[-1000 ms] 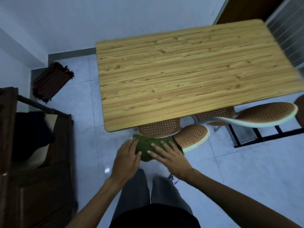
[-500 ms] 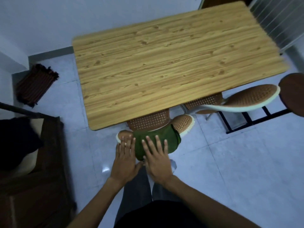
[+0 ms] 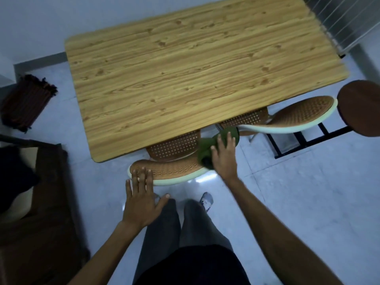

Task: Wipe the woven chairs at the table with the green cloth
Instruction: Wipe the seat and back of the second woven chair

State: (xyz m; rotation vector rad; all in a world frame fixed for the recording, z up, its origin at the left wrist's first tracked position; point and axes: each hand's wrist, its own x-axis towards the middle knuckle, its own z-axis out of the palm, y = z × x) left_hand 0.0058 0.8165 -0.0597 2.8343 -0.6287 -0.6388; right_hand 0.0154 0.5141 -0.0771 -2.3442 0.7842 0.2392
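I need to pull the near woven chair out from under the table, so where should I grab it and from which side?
Probably grip the pale rim along the top of the near woven chair's backrest, coming from above on your own side. That curved edge faces you and stands clear, while the seat is tucked under the table. The left hand already rests at its left end; the right hand presses the green cloth at the right end.

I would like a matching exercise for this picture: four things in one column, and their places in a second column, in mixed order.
Things:
1. green cloth
2. left hand
3. striped mat
4. round brown seat

Places:
A. floor, left of the table
B. right edge of view
C. under the right hand
D. left end of the near chair's backrest

Pairs: 1-C, 2-D, 3-A, 4-B
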